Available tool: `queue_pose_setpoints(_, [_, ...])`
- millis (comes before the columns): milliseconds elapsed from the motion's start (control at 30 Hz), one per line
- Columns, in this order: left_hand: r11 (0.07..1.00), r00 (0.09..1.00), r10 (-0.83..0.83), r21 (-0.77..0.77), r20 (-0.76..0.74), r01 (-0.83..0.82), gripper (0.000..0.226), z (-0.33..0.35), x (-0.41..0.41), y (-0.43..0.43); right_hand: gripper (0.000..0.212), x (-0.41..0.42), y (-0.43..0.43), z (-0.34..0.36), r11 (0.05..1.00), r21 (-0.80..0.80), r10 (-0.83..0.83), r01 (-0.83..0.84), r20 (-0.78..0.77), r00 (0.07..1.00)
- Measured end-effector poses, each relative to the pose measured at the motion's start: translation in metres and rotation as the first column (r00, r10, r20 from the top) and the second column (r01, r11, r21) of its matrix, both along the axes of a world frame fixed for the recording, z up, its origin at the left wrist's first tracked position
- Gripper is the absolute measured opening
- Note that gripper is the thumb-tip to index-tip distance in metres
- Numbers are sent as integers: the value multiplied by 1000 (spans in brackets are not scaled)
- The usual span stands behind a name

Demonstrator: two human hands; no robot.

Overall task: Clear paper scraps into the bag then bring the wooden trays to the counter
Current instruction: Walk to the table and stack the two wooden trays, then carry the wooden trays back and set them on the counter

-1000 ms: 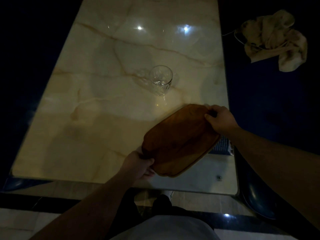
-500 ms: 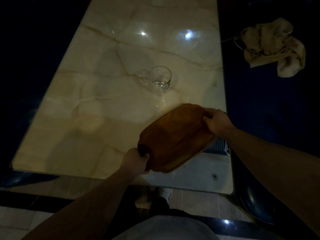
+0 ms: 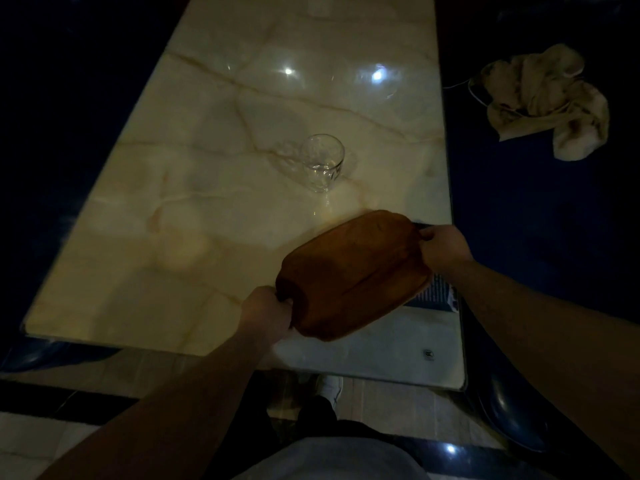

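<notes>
A brown wooden tray (image 3: 353, 275) with rounded corners is held tilted above the near right part of the marble table (image 3: 207, 202). My left hand (image 3: 265, 313) grips its near left end. My right hand (image 3: 443, 247) grips its far right end. Whether more than one tray is stacked I cannot tell in the dim light. No paper scraps or bag are visible.
An empty clear glass (image 3: 322, 162) stands mid-table, just beyond the tray. A dark striped object (image 3: 438, 294) lies under the tray's right edge. A crumpled beige cloth (image 3: 547, 102) lies on the dark blue seat at right. A white shoe (image 3: 329, 388) shows below the table edge.
Both hands have carried the tray slightly left and toward me, keeping their grip. The glass and cloth have not moved.
</notes>
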State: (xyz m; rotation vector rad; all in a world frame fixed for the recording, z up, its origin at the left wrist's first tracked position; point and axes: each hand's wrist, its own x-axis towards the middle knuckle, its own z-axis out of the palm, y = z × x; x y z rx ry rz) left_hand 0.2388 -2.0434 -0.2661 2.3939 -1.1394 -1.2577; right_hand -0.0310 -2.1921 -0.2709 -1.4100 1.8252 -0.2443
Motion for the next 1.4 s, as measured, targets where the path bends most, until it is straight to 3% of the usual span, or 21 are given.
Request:
queue_pose_setpoints(233, [998,999,7,-65,34,-4,27,1,24,-13,23,0,16,0,994,45,-103,96,178,979])
queue_pose_setpoints(400, [983,998,61,-174,-5,-61,29,13,44,7,38,24,27,8,987,127,-141,100,369,919])
queue_pose_setpoints(567, [946,982,188,-268,-6,-183,33,43,69,50,41,74,49,35,1000,-30,5,9,434,901])
queue_pose_setpoints(700, [839,931,366,-429,-13,-336,31,76,106,103,38,134,75,67,976,-141,217,-168,509,833])
queue_pose_setpoints(833, [752,875,483,-534,45,-388,26,112,147,169,36,193,111,87,919,-209,394,-334,528,752])
queue_pose_setpoints(1067, [536,668,744,-615,21,-579,22,157,211,336,34,320,222,138,755,-303,644,-582,508,572])
queue_pose_setpoints(1400, [194,306,950,-651,-62,-734,37,195,246,580,34,467,428,175,514,-339,783,-788,559,271])
